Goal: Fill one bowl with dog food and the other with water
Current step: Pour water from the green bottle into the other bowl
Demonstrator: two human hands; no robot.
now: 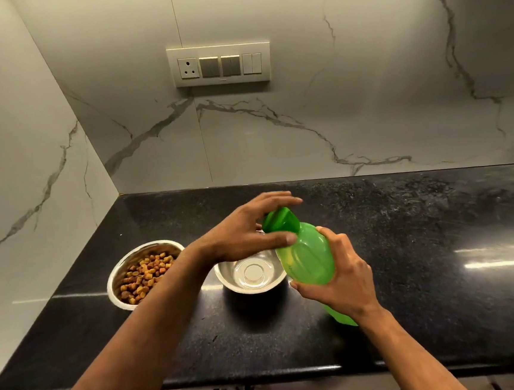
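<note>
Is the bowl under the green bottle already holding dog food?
No: the bowl beneath the green bottle shows only bare steel.

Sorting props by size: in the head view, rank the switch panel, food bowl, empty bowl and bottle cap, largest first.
1. Switch panel
2. Food bowl
3. Empty bowl, partly hidden, so unsure against the food bowl
4. Bottle cap

A home kitchen: a polished black granite bench (409,243) meets marble-veined wall tiles (305,122) fitted with a socket-and-switch plate (219,65).

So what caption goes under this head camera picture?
Left hand at the cap of a green plastic bottle held by the right hand over an empty steel bowl.
</note>
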